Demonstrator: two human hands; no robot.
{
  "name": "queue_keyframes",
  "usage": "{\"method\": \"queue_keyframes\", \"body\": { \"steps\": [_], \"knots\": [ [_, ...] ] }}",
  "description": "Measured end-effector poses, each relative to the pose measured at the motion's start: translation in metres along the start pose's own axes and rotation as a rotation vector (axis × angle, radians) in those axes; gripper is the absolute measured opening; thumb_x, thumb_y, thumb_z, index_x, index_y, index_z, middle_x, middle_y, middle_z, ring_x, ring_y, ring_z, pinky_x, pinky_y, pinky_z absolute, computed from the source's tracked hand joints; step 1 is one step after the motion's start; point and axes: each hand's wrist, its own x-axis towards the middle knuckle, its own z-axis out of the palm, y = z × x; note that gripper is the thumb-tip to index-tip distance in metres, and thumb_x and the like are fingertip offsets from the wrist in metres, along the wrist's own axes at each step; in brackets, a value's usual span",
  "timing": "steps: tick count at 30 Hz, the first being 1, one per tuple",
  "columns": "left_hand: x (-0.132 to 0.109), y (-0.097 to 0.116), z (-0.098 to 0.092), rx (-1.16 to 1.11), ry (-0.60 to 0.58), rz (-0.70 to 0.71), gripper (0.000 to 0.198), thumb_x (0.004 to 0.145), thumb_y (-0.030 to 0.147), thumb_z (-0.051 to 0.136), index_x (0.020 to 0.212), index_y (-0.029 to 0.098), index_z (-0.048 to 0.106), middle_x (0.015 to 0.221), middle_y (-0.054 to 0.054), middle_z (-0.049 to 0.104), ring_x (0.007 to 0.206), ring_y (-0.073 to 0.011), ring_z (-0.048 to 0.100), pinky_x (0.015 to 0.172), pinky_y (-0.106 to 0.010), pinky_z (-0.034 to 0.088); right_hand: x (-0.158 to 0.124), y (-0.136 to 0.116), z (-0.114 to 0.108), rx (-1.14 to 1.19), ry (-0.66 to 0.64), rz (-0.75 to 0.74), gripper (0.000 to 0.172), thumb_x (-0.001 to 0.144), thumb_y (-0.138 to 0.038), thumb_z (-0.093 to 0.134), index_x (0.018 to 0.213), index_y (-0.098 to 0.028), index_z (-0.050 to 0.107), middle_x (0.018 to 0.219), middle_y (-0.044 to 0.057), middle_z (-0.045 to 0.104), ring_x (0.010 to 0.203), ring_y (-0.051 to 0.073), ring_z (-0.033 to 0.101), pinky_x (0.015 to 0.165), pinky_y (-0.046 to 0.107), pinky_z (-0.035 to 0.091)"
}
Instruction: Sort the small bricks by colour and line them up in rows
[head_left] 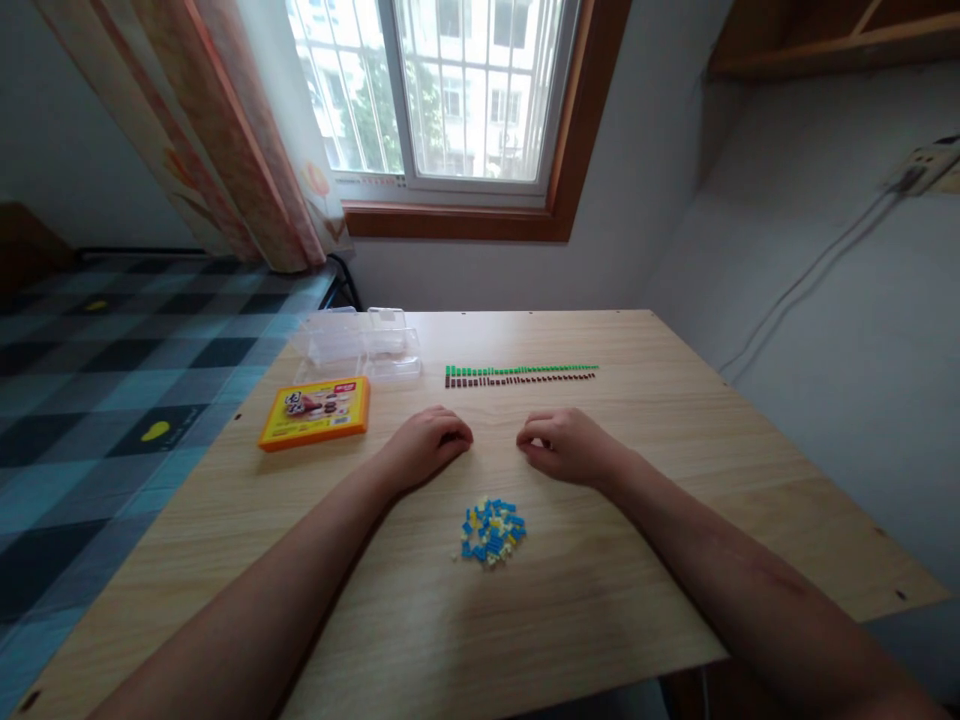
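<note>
Blue-and-yellow heap of tiny plastic bricks (493,534), nearer than curled fingers (454,426) of left hand (429,445) and right hand (564,446); cannot tell if pinching anything. Might scatter if swept hastily. Beyond the fingers, green row (523,371) and dark-brown row (517,380) of tiny pieces; could skew if nudged forward.

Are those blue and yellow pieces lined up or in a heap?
In a heap: the pieces lie jumbled together at odd angles on the table.

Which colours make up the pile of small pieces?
Blue and yellow, some of it pale; the pile shows best in the head view.
</note>
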Motion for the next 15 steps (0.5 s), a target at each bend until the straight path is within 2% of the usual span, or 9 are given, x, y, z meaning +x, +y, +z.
{"method": "queue_keyframes", "body": {
  "steps": [4,8,11,15],
  "knots": [
    [-0.001,-0.003,0.001,0.009,0.026,-0.011,0.011,0.085,0.02,0.062,0.084,0.021,0.072,0.087,-0.005,0.071,0.087,-0.0205,0.063,0.083,-0.034,0.049,-0.009,0.031,-0.019,-0.019,0.098,0.215,0.016,0.086,-0.022,0.06,0.085,-0.021,0.075,0.074,0.001,0.072,0.062,0.013,0.062,0.063,0.024,0.044],
    [-0.001,-0.002,0.001,-0.005,0.041,-0.02,0.01,0.082,0.017,0.062,0.08,0.021,0.071,0.082,-0.004,0.069,0.083,-0.0197,0.061,0.079,-0.032,0.048,-0.024,0.077,-0.037,-0.148,0.256,0.454,0.018,0.085,-0.027,0.061,0.088,-0.023,0.079,0.086,0.003,0.078,0.072,0.018,0.068,0.073,0.027,0.049],
    [-0.001,0.0,-0.001,-0.013,0.051,-0.031,0.011,0.081,0.017,0.061,0.078,0.021,0.071,0.079,-0.003,0.068,0.08,-0.0189,0.06,0.077,-0.031,0.048,-0.035,0.109,-0.041,-0.212,0.365,0.651,0.021,0.083,-0.029,0.061,0.092,-0.024,0.08,0.088,0.003,0.079,0.077,0.02,0.071,0.077,0.029,0.052],
    [-0.001,-0.002,-0.001,-0.015,0.047,-0.028,0.01,0.08,0.016,0.062,0.079,0.021,0.071,0.079,-0.003,0.068,0.08,-0.0188,0.06,0.077,-0.031,0.047,-0.043,0.133,-0.037,-0.227,0.435,0.78,0.022,0.082,-0.032,0.065,0.094,-0.023,0.081,0.093,0.004,0.08,0.087,0.022,0.073,0.081,0.03,0.054]
  ]
}}
